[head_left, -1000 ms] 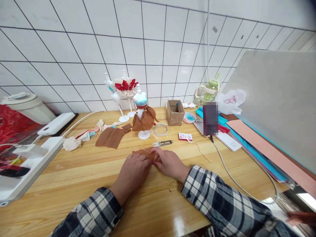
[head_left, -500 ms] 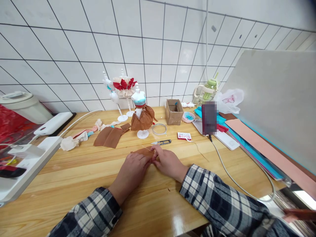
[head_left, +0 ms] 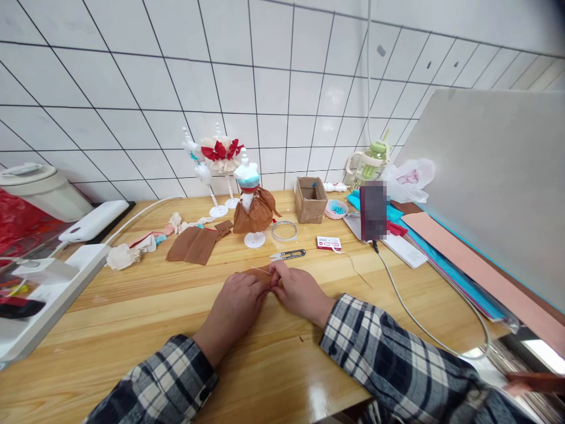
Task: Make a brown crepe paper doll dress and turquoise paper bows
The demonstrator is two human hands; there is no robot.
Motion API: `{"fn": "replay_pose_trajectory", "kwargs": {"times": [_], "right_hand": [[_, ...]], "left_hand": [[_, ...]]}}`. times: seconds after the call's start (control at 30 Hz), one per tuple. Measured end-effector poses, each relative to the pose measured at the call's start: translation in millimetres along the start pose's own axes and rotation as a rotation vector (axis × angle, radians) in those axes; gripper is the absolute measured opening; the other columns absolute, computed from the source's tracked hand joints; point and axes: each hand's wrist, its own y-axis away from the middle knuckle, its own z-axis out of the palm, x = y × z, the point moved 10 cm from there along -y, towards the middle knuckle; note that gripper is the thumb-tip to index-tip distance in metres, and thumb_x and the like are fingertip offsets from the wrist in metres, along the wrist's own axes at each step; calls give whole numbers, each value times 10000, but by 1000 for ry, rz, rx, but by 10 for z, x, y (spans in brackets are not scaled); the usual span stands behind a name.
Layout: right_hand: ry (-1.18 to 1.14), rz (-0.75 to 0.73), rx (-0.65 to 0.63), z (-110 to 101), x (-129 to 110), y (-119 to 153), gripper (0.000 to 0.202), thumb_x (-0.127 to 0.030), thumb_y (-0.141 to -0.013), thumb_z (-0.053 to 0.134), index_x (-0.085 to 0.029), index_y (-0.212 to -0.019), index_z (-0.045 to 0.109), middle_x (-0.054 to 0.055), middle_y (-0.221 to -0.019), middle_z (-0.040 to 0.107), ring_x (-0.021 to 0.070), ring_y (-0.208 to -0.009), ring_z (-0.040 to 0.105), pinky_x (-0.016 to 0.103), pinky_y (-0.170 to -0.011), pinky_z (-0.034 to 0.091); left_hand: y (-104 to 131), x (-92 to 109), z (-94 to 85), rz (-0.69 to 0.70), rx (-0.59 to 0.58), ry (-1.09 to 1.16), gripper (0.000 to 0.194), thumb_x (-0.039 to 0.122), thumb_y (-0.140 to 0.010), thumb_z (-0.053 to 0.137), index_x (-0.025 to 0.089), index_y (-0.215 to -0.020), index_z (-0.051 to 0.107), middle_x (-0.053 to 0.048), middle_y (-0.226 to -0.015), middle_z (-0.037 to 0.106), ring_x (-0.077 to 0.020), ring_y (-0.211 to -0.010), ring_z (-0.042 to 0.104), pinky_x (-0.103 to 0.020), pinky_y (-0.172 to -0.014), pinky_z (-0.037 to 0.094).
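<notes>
Both my hands meet over a small piece of brown fabric [head_left: 261,274] near the middle of the wooden table. My left hand [head_left: 238,297] is closed on its left side, the fingers bent over the cloth. Thumb and forefinger of my right hand [head_left: 296,288] pinch its right edge. A thin pale line, thread or a needle, lies across the top of the cloth; which one I cannot tell. Just beyond the hands rest black-handled thread snips [head_left: 289,255]. Behind them stands a small white dress form [head_left: 255,206] wearing a brown skirt.
Brown fabric pieces [head_left: 193,244] and scraps [head_left: 126,254] lie at left, near a power strip [head_left: 66,288]. Toward the back are a metal hoop [head_left: 285,231], a cardboard box [head_left: 311,203] and a pink dish [head_left: 336,210]. A phone-like device [head_left: 373,212] with a cable stands at right.
The right hand's fingers have shifted very slightly at the fabric's edge, and the pale line lies a little differently. Otherwise the hands and table things stay in place.
</notes>
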Motion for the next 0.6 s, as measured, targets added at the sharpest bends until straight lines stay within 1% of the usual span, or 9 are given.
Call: {"fn": "replay_pose_trajectory", "kwargs": {"times": [0.1, 0.17, 0.33, 0.47, 0.6], "right_hand": [[8, 0, 4, 1, 8, 0, 329, -126, -802, 554, -226, -1093, 436, 9, -886, 657, 168, -793, 608, 255, -682, 394], [11, -11, 9, -3, 0, 2, 332, -122, -796, 556, -223, -1088, 435, 8, -882, 654, 167, -795, 606, 253, -682, 396], [10, -43, 53, -46, -34, 12, 306, -104, -792, 542, -233, -1052, 443, 2, -922, 641, 158, -807, 597, 250, -689, 397], [-1, -47, 49, -30, -30, 11, 324, -118, -799, 542, -234, -1079, 427, 0, -931, 653, 166, -830, 608, 255, -696, 399], [25, -16, 31, -7, 8, 2, 315, -132, -809, 542, -228, -1084, 421, 5, -911, 665, 171, -799, 614, 256, -672, 388]], "left_hand": [[-4, -13, 31, -9, -15, 11, 220, 234, -905, 476, 229, -957, 689, -54, -881, 703, -226, -829, 620, -387, -755, 459], [-6, -8, 36, -6, -17, 3, 222, 239, -906, 477, 232, -941, 696, -54, -876, 701, -230, -834, 613, -393, -762, 455], [-2, 10, -23, 4, 16, 14, 201, 230, -892, 505, 243, -948, 698, -48, -966, 687, -227, -923, 588, -395, -819, 442], [10, 3, -14, 12, 6, -2, 195, 230, -890, 511, 236, -944, 699, -47, -927, 703, -227, -904, 596, -406, -823, 435], [12, -16, 25, 6, -8, -11, 205, 241, -900, 497, 225, -960, 692, -63, -904, 707, -228, -882, 608, -405, -810, 434]]}}
